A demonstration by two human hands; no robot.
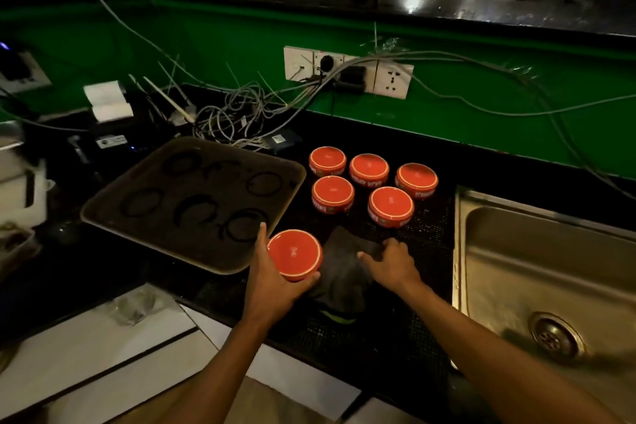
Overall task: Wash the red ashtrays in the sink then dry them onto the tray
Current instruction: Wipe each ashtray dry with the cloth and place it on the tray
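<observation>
left hand cupping one red ashtray | right hand grabbing dark cloth just beside | tray past left fingers

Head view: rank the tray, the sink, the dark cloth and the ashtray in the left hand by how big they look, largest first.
1. Sink, though the frame cuts it off and it lies near the camera, so first place over the tray is unsure.
2. Tray.
3. Dark cloth.
4. Ashtray held by the left hand.

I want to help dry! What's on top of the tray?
The tray holds only dark ring marks. All the ashtrays are off it; the left hand holds one ashtray beside it.
</observation>
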